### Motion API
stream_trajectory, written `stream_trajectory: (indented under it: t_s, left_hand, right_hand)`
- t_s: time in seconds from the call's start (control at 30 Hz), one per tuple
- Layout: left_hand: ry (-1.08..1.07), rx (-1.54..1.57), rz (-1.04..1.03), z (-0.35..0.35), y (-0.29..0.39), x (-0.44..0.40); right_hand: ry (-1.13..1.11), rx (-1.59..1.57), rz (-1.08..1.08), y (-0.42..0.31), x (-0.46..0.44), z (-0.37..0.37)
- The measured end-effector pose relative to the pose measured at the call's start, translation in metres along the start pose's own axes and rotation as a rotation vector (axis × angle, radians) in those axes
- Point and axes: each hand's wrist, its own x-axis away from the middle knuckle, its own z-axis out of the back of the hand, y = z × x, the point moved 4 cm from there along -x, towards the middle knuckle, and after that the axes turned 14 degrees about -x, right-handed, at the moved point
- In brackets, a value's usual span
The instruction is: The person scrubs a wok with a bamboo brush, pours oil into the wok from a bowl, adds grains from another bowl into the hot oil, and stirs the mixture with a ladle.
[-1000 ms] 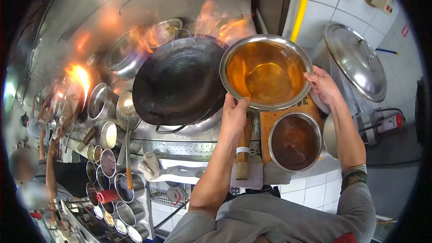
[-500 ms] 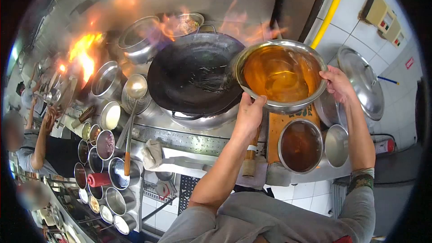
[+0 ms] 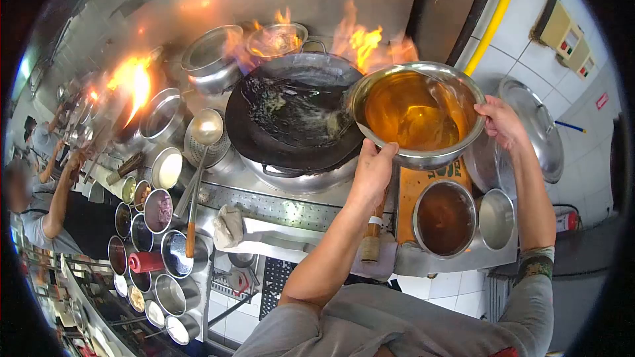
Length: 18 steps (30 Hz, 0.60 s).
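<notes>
Between my two hands hangs a wide metal bowl [image 3: 433, 157] of amber liquid, probably oil, tilted toward the wok. My left hand [image 3: 376, 166] is closed on its near left rim. At the right rim, my right hand [image 3: 501, 120] grips with the thumb on top. Liquid runs from the bowl's left lip into the black wok [image 3: 264, 149], where the surface ripples and splashes. Flames [image 3: 365, 43] rise behind the wok on the burner.
A ladle [image 3: 208, 127] rests left of the wok, beside several metal pots of ingredients. A pot of brown liquid [image 3: 444, 219] and a lid [image 3: 529, 125] are at the right. Another person [image 3: 56, 221] works at the far left, near a tall flame [image 3: 135, 86].
The bowl's liquid now pours into the wok, and the wok's surface has become agitated. Flames behind it have grown brighter. The view has shifted slightly.
</notes>
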Motion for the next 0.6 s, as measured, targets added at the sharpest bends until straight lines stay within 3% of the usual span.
stream_trajectory:
  t_s: [0.6]
  left_hand:
    - [0.031,0.079,0.073,-0.001,0.018,0.012]
  right_hand:
    - [0.026,0.143,0.047,-0.047,0.013,-0.024]
